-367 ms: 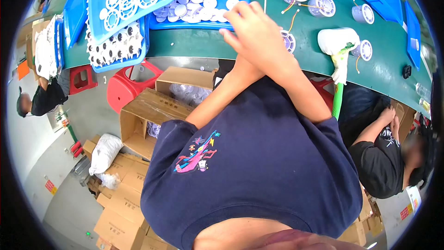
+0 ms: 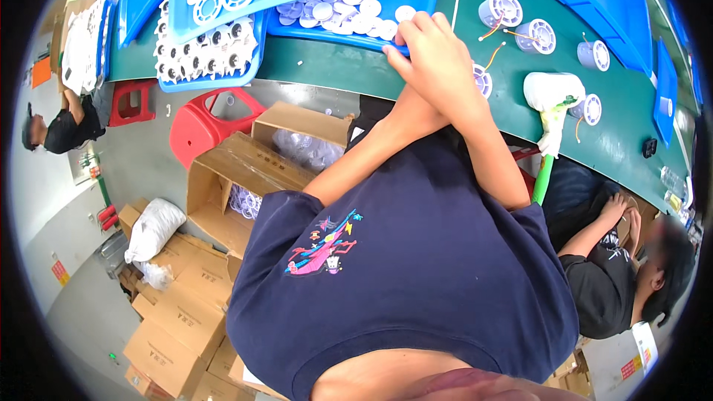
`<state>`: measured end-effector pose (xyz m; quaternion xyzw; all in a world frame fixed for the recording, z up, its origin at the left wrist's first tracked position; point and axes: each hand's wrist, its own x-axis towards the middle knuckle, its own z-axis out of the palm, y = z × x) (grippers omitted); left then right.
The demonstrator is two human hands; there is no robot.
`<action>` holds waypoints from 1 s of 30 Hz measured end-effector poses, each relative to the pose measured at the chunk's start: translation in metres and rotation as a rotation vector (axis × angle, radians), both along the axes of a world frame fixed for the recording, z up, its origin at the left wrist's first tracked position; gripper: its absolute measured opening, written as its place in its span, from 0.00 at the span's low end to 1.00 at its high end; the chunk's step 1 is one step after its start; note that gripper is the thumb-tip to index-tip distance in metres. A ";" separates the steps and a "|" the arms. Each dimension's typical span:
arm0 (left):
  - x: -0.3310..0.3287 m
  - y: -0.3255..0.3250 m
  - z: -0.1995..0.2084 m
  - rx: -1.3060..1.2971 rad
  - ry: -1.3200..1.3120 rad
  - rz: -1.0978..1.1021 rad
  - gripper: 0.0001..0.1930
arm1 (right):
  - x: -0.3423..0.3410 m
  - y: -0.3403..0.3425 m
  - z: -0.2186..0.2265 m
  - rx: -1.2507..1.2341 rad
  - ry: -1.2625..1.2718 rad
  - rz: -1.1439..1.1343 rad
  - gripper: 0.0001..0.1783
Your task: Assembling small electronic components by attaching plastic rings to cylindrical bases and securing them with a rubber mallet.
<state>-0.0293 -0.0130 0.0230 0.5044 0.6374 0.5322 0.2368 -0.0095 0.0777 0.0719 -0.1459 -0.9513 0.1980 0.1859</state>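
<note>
My forearms cross at the edge of the green table (image 2: 356,74). My right hand (image 2: 434,56) lies on top, over my left wrist, with its thumb and fingers apart and nothing in it. My left hand (image 2: 416,108) is mostly hidden under the right one, so its fingers do not show. By the right fingertips is a blue tray (image 2: 364,38) of white discs and rings. A white round motor-like part (image 2: 483,82) with wires sits just right of the right hand, partly covered by it.
Several wired white parts (image 2: 536,36) stand to the right, near a white bundle on a green handle (image 2: 544,178). Trays of parts (image 2: 212,85) are stacked at left. Below are a red stool (image 2: 200,134) and cardboard boxes (image 2: 245,160). A co-worker (image 2: 609,275) sits at right.
The view has shifted, so the table and trays lie farther right and lower in the picture. My crossed arms keep much the same pose.
</note>
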 end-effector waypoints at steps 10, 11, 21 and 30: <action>-0.006 0.001 0.002 -0.113 -0.089 -0.041 0.28 | -0.014 0.003 -0.003 -0.043 -0.036 -0.116 0.11; -0.006 0.001 0.000 -0.111 -0.085 -0.041 0.28 | -0.014 0.004 -0.005 -0.041 -0.032 -0.116 0.11; 0.000 0.002 -0.015 -0.062 0.034 0.048 0.33 | -0.007 0.003 -0.011 -0.009 0.058 -0.078 0.09; -0.001 0.001 -0.005 -0.093 -0.123 0.037 0.44 | -0.013 0.002 -0.004 -0.027 -0.040 -0.135 0.13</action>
